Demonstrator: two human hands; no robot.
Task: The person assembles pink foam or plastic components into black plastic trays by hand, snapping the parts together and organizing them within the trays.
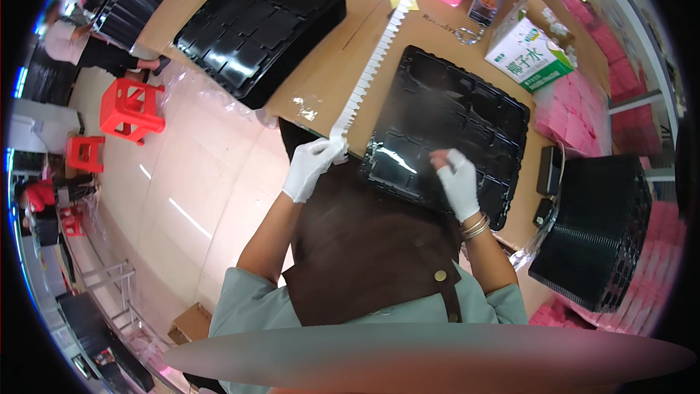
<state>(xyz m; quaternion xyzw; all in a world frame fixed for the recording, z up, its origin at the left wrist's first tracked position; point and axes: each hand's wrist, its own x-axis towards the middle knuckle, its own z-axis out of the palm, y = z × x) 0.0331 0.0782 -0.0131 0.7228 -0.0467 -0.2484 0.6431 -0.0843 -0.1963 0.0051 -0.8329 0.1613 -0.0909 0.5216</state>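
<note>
My left hand, in a white glove, pinches the near end of a long white strip with a toothed edge. The strip runs away from me over the cardboard-covered table. A black plastic tray with shallow moulded compartments lies in front of me at the table's near edge. Above its near part is my right hand, in a white glove that leaves fingertips bare. Its fingers are bent and drawn together; anything between them is too small to make out.
A stack of black trays stands at the far left of the table. At the far right are a phone, an open white-and-green carton and pink packs. More black trays stand right. Red stools and people are left.
</note>
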